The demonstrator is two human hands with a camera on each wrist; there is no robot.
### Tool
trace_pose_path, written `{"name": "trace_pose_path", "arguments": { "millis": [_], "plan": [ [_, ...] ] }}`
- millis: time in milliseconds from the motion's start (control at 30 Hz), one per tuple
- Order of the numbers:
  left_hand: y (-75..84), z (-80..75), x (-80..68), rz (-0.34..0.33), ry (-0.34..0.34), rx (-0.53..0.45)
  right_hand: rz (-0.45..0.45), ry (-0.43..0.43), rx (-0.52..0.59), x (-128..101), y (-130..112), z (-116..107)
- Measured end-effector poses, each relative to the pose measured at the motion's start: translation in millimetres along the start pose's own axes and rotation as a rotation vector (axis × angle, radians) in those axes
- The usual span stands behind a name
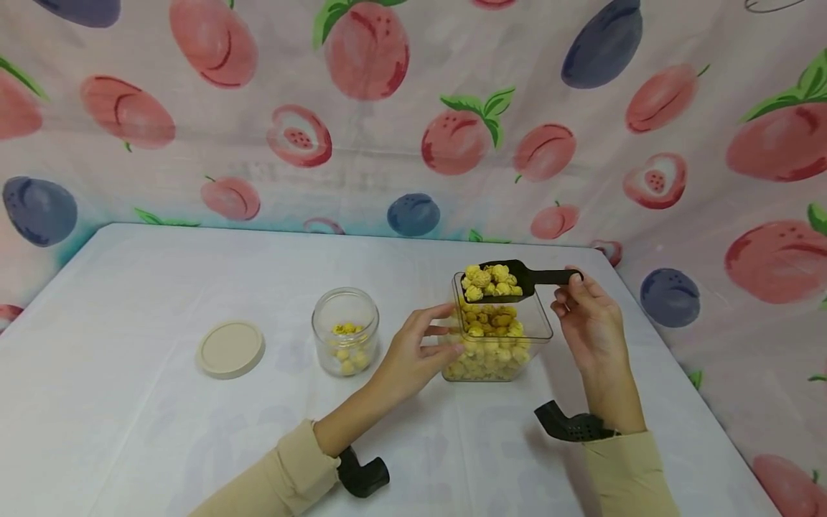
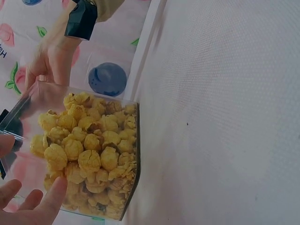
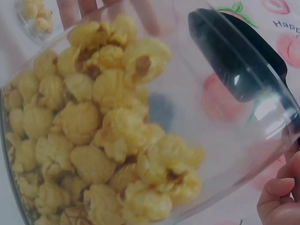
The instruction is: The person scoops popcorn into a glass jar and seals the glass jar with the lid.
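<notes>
My right hand [image 1: 591, 327] pinches the handle end of a black scoop [image 1: 545, 277], which is heaped with yellow popcorn [image 1: 489, 281]. The scoop hangs level over the back of a clear square container [image 1: 539, 332] partly filled with popcorn. Against the container's left side rest the spread fingers of my left hand [image 1: 413, 348]. Up close, the left wrist view shows those fingers [image 2: 54, 197] at the clear wall, with popcorn [image 2: 89, 154] behind it. In the right wrist view the scoop [image 3: 234, 51] appears through the container's wall, above the popcorn.
Left of the container stands a round clear jar [image 1: 345, 323] with a little popcorn at its bottom. Farther left a round beige lid [image 1: 230, 350] lies flat on the white table [image 1: 129, 416]. A fruit-printed cloth [image 1: 381, 165] hangs behind the table.
</notes>
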State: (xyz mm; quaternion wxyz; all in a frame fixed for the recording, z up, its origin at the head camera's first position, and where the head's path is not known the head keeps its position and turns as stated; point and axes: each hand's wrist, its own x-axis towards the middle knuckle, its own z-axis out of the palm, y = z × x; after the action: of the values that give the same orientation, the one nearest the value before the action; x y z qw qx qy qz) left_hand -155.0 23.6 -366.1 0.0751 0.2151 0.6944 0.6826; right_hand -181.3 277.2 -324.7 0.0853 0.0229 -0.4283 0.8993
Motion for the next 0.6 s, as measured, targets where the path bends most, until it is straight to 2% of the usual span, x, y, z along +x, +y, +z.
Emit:
{"name": "trace_pose_path", "arguments": {
  "millis": [300,600],
  "plan": [
    [3.0,-2.7,0.6,0.018,-0.023,0.045,-0.004,-0.004,0.022,-5.2,-4.1,10.5],
    [19.1,-11.8,-1.3,0.082,0.009,0.19,-0.016,-0.009,0.031,-11.7,-8.1,24.0]
  ]
}}
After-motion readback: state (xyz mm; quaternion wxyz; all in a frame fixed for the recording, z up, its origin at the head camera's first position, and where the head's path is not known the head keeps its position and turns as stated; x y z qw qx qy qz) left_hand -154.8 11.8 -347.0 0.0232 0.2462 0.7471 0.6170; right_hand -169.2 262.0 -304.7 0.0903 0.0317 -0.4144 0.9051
